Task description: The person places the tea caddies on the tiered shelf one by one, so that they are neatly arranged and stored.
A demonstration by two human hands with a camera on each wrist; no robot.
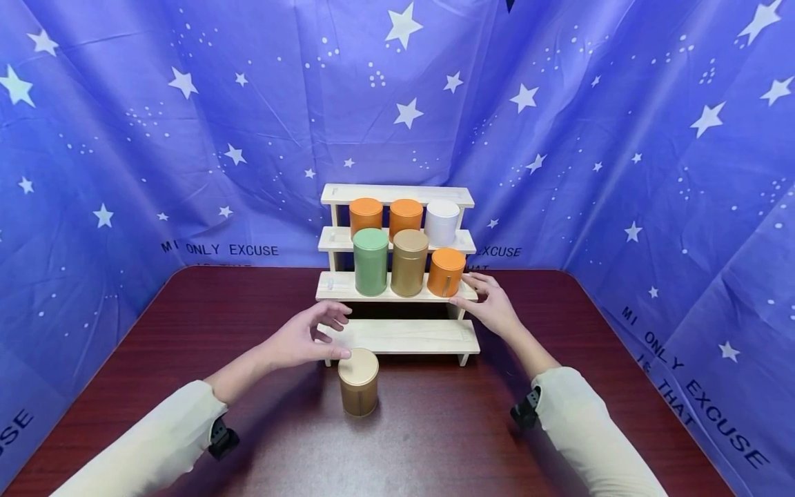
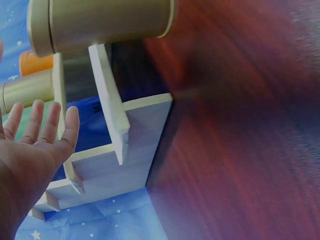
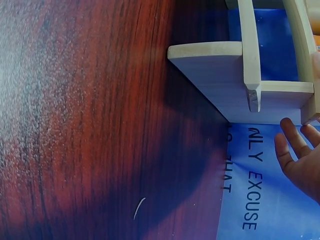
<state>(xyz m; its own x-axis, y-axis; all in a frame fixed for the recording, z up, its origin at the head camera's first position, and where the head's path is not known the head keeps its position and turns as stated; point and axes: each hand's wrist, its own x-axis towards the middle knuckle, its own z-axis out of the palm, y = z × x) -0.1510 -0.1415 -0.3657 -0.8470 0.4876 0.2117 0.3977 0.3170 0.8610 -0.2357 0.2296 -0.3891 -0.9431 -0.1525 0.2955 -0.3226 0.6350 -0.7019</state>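
Note:
My left hand (image 1: 313, 335) hovers at the front left of the wooden step stand, fingers loosely bent and spread, holding nothing. Its thumb tip overlaps the lid edge of a short gold can (image 1: 359, 386), upright on the table before the stand. In the left wrist view that can (image 2: 107, 22) looms at the top, apart from the open palm (image 2: 30, 160). My right hand (image 1: 493, 307) is beside a short orange can (image 1: 446, 275) at the right end of the second step up, thumb close to its base. Spread fingers (image 3: 295, 137) show at the stand's side in the right wrist view.
On the same step stand a tall green can (image 1: 370, 262) and a tall gold can (image 1: 409, 266). Two orange cans and a white can (image 1: 442, 224) occupy the step behind. The lowest step (image 1: 404, 336) and top step (image 1: 397, 195) are bare. A starry blue cloth (image 1: 261, 138) surrounds the table.

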